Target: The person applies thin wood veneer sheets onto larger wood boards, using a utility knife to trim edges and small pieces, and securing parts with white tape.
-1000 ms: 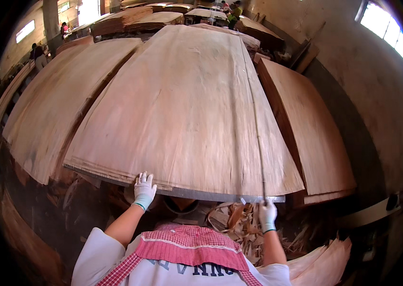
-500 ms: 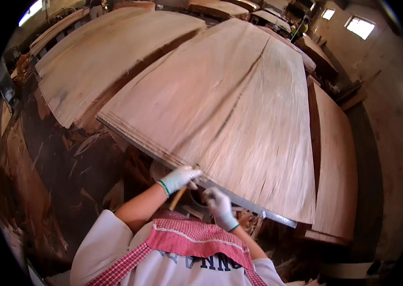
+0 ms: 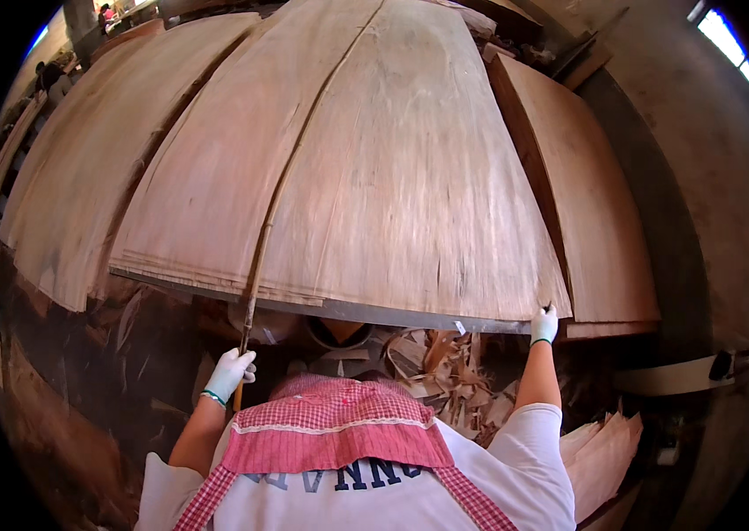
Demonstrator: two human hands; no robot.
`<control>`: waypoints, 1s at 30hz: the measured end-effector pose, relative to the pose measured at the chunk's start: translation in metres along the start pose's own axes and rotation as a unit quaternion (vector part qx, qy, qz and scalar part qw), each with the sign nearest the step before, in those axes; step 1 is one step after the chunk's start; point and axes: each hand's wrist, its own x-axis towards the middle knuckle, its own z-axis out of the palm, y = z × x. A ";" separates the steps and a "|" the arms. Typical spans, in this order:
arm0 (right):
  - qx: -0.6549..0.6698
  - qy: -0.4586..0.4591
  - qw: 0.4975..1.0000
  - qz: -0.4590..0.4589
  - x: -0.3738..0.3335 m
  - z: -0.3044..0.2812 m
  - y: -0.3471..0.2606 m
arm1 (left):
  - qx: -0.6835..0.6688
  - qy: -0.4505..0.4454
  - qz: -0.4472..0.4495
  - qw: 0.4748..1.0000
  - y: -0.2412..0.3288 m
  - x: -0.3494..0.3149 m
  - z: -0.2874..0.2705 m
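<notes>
A long thin bamboo-like pole lies lengthwise over a stack of wide wood veneer sheets, its near end sticking out past the front edge. My left hand, in a white glove with a green cuff, is closed around that near end, below the edge. At the stack's near right corner is my gloved right hand, fingers pressed together. Something small and dark shows at its fingertips, too small to name. A grey support edge runs under the sheets' front.
More veneer stacks stand to the left and right. Torn veneer scraps lie below the front edge, beside a dark round container. A pale curved strip juts out at the right.
My hands have moved apart: the left to the left along with the pole, the right out to the stack's right corner. The view has shifted too.
</notes>
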 end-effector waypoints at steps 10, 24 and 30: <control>0.238 -0.197 0.948 0.082 0.030 0.049 0.061 | 0.055 0.203 0.056 0.976 0.030 -0.060 0.033; -0.003 0.049 0.997 0.058 -0.050 0.038 0.106 | 0.392 0.501 0.138 0.759 0.062 -0.065 -0.164; 0.001 0.063 0.996 0.066 -0.078 0.053 0.127 | 0.383 0.436 0.126 0.805 0.070 -0.036 -0.243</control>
